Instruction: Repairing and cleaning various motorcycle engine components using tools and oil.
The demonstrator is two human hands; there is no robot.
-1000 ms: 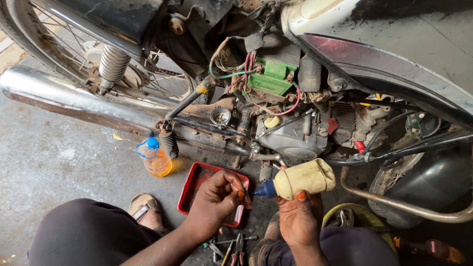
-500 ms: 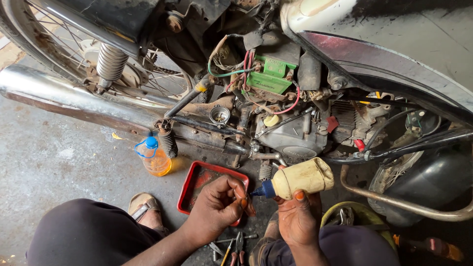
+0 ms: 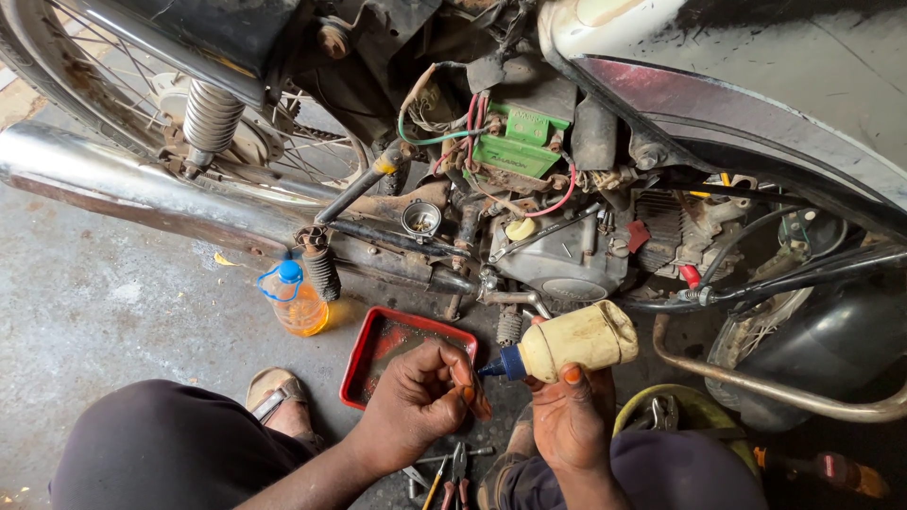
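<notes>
My right hand (image 3: 570, 416) grips a cream squeeze bottle (image 3: 578, 339) lying sideways, its blue nozzle (image 3: 498, 367) pointing left. My left hand (image 3: 419, 399) is closed around a small reddish part (image 3: 475, 394) held right at the nozzle tip. Both hands hover over the corner of a red tray (image 3: 376, 350) on the floor, just below the motorcycle engine (image 3: 557, 255).
A chrome exhaust pipe (image 3: 113, 184) runs along the left. A small bottle of orange liquid with a blue cap (image 3: 297, 302) stands by the footpeg. Pliers and other tools (image 3: 452, 472) lie between my knees. A yellow container (image 3: 675, 416) sits at the right. My sandalled foot (image 3: 274, 401) rests on the concrete.
My left hand has dropped a little and drawn in so the small part meets the bottle's nozzle. The bottle has tilted slightly lower in my right hand.
</notes>
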